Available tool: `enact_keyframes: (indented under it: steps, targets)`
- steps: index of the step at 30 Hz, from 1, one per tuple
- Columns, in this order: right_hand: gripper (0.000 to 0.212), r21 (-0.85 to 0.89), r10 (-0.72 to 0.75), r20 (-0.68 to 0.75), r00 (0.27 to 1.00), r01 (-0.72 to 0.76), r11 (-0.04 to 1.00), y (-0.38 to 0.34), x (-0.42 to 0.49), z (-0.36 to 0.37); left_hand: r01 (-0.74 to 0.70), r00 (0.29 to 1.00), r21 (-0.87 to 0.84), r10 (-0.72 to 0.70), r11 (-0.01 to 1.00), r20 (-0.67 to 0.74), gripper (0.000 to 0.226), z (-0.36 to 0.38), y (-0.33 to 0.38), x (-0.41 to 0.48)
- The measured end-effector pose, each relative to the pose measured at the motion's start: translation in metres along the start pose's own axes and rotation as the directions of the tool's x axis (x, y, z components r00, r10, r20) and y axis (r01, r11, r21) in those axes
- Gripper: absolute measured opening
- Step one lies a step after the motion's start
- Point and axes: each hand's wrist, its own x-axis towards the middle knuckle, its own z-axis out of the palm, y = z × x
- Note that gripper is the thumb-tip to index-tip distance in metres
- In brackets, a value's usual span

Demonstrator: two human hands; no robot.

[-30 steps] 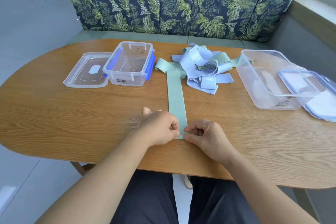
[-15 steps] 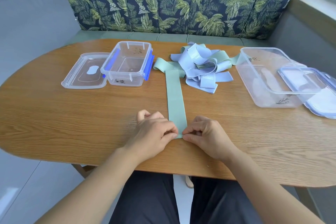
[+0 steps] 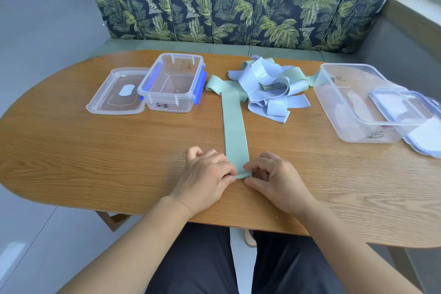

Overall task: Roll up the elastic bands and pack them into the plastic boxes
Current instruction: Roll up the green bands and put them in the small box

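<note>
Now | left hand (image 3: 205, 179), right hand (image 3: 279, 182): fingers pinching green band (image 3: 235, 131) near end | end newly curled over

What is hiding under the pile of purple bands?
Green bands poke out from under the purple bands, all lying on the table. The pile covers their middles, so how many lie beneath cannot be told.

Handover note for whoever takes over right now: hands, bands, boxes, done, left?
Left hand and right hand both pinch the near end of the green band, which lies flat, far end at the pile of bands.
Small box at left and large box at right are open; no rolled band visible in either.
Done: one band laid out, roll barely started. Left: roll it, pack it, then the pile.
</note>
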Motion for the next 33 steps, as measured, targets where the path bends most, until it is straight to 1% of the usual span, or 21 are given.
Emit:
enact_keyframes:
  steps: [1,4,8,10,13,15,18,21,27,30,33]
  targets:
    - [0.019,-0.005,-0.008,-0.008,1.000,0.008,1.000,0.000,-0.001,0.001,0.002,1.000,-0.003,-0.002,1.000,0.000,0.015,0.000,0.000,0.001]
    - [0.012,-0.002,-0.022,-0.019,1.000,0.022,1.000,0.000,-0.001,0.001,-0.010,1.000,-0.018,0.011,1.000,0.022,0.014,-0.001,-0.002,0.002]
    - [0.008,0.027,-0.015,-0.019,1.000,0.015,1.000,0.004,-0.003,0.001,-0.038,0.999,-0.010,0.038,0.999,0.025,0.012,-0.002,-0.003,0.001]
    - [0.007,0.029,-0.013,-0.010,1.000,0.013,0.999,0.005,-0.004,0.002,-0.042,0.999,-0.017,0.042,0.999,0.014,0.013,0.000,-0.004,-0.002]
    - [0.007,0.025,-0.023,-0.001,1.000,0.023,0.999,0.005,-0.005,0.002,-0.034,0.999,-0.021,0.034,0.999,0.001,0.023,0.001,-0.004,-0.006]
    - [0.006,0.033,-0.031,-0.009,0.999,0.031,0.999,0.005,-0.006,0.002,-0.021,1.000,-0.020,0.020,1.000,-0.015,0.026,0.002,-0.004,-0.007]
    - [0.007,0.051,-0.035,-0.031,0.999,0.037,0.998,0.006,-0.008,0.003,0.004,0.999,-0.016,-0.005,1.000,-0.049,0.027,0.005,-0.004,-0.009]
    - [0.011,0.059,-0.066,-0.083,0.994,0.071,0.996,0.007,-0.010,0.005,0.023,0.995,-0.023,-0.026,0.999,-0.099,0.023,0.009,-0.003,-0.012]
    - [0.014,-0.012,-0.160,-0.117,0.980,0.160,0.987,0.007,-0.015,0.009,-0.013,0.981,0.066,0.025,0.998,-0.190,0.015,0.013,0.001,-0.018]
    - [0.021,-0.056,-0.183,-0.119,0.976,0.178,0.983,0.006,-0.014,0.008,-0.029,0.986,0.117,0.048,0.993,-0.161,0.015,0.009,0.003,-0.016]
    - [0.020,-0.086,-0.200,-0.112,0.973,0.191,0.978,0.006,-0.014,0.007,-0.053,0.990,0.126,0.069,0.991,-0.126,0.012,0.007,0.003,-0.013]
